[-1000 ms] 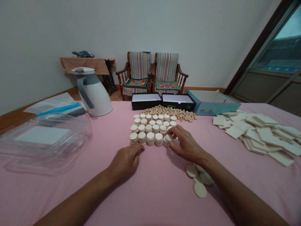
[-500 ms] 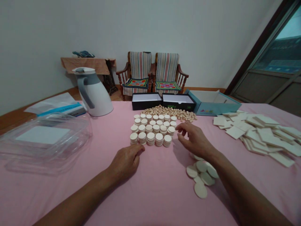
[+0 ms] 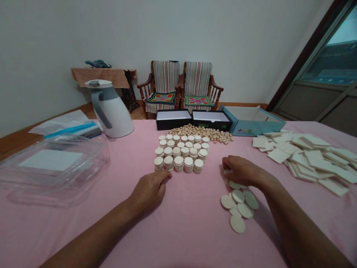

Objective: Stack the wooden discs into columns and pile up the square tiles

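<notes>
Several short stacks of round wooden discs (image 3: 178,160) stand close together in rows on the pink cloth. My left hand (image 3: 149,190) rests on the cloth just in front of the nearest row, its fingers stretched toward the front stacks and its thumb apart. To the right of the stacks, my right hand (image 3: 240,170) is lowered over the far end of a loose pile of wooden discs (image 3: 245,210). Its fingers are curled down together around a pale disc (image 3: 227,172), mostly covered by the hand. Other loose discs lie overlapping below that wrist.
Small wooden pieces (image 3: 200,131) are heaped behind the stacks, before two black boxes (image 3: 174,124) and a blue box (image 3: 251,129). Square wooden tiles (image 3: 315,156) spread at the right. A clear plastic container (image 3: 95,156) and a white jug (image 3: 118,115) stand at the left.
My right hand has moved from beside the right end of the stacks to the loose discs, right and nearer me, and its fingers have closed. My left hand stays put.
</notes>
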The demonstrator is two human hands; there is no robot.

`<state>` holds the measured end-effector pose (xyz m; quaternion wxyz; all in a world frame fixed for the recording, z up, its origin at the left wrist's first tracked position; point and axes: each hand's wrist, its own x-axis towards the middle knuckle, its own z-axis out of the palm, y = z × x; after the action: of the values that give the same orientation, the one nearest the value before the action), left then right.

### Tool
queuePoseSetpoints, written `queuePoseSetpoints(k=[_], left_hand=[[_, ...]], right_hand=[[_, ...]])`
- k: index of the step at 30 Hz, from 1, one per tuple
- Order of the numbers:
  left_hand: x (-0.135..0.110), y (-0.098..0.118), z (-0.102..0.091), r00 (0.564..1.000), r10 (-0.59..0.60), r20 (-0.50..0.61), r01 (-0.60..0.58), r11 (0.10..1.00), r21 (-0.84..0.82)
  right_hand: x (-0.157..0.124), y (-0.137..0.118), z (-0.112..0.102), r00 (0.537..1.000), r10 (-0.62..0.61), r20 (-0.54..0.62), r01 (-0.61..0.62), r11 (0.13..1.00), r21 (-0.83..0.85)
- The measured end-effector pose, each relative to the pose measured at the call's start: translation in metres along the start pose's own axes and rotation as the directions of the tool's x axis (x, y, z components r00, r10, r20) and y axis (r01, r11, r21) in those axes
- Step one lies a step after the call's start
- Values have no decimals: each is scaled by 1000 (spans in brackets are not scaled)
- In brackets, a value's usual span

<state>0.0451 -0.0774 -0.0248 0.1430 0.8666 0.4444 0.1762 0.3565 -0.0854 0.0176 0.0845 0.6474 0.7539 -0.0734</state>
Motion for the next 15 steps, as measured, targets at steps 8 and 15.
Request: queuePoseSetpoints(k=[8, 15], left_hand=[[0, 0, 0, 1000, -3, 8, 3, 1000, 13], [1, -1, 1, 1000, -10, -1, 10, 1000, -5]], right_hand=[[6, -17, 8, 978, -149, -146, 177, 962, 207], [12, -18, 18, 982, -86, -167, 121, 971, 209]])
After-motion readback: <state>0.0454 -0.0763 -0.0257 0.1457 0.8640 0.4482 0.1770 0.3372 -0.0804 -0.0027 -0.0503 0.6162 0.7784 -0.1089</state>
